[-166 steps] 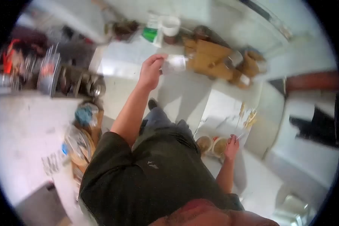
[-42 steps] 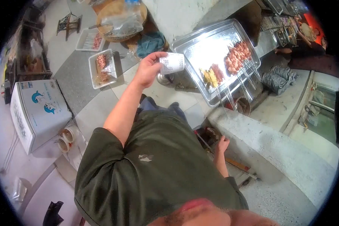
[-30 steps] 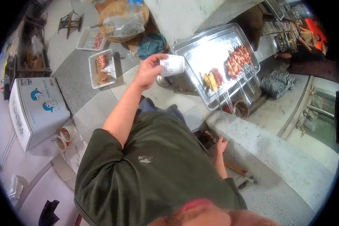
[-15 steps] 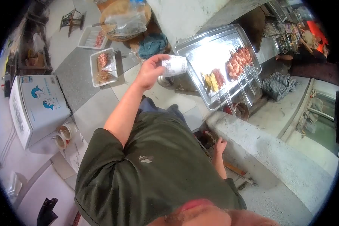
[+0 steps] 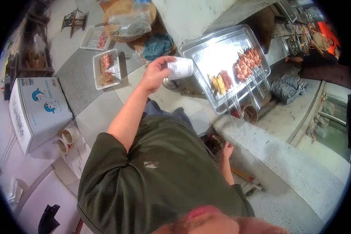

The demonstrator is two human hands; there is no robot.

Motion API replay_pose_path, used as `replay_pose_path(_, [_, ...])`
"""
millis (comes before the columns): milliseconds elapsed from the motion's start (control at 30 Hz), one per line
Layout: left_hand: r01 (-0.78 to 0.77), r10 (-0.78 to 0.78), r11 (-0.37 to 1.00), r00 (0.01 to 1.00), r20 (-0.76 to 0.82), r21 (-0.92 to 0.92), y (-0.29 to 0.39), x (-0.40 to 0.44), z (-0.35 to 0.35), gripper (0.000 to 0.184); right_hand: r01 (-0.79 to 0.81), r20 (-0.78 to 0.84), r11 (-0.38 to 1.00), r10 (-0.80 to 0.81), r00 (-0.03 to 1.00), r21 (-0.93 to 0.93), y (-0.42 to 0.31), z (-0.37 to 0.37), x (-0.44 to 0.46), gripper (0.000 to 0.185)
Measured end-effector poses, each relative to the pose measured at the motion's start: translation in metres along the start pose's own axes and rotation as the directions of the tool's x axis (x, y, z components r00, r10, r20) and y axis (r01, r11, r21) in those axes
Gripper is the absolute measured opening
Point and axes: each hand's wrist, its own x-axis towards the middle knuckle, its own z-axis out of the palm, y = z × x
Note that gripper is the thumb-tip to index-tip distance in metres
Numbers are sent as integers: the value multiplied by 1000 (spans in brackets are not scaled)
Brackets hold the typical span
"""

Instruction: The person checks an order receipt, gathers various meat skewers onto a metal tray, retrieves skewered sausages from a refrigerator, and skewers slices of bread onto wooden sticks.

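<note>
My left hand [image 5: 156, 74] is raised in front of me, thumb and fingers pinched on the left edge of a printed paper receipt [image 5: 181, 68]. Just right of the receipt lies a shiny metal tray [image 5: 212, 48]. It holds several raw meat skewers [image 5: 247, 65] and a smaller group of yellow and dark red skewers [image 5: 221, 82], their metal ends sticking out over the near edge. Low on my right side, my right hand [image 5: 226, 150] is closed beside a pale ledge [image 5: 257, 146]. What its fingers hold, if anything, is hidden.
Two white trays of skewers [image 5: 98, 74] [image 5: 90, 38] sit at the upper left. Near them are a round wooden board [image 5: 112, 11] with plastic bags and a teal cloth [image 5: 157, 47]. A white dolphin-printed cabinet [image 5: 43, 111] stands left. Grey ducting [image 5: 288, 89] lies right.
</note>
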Motion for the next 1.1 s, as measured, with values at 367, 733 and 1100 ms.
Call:
replay_pose_path(367, [-2, 2, 1000, 1000, -10, -18, -3, 0, -2, 39, -35, 15, 999, 35, 999, -23, 2, 4, 0, 53])
replay_pose_path(733, [-13, 13, 1000, 1000, -6, 13, 2, -2, -6, 40, -77, 83, 996, 73, 994, 40, 33, 22, 28, 62])
replay_pose_path(1100, [3, -3, 1000, 1000, -8, -3, 3, -4, -12, 40, 2, 54, 1000, -1, 999, -28, -33, 1, -6, 55])
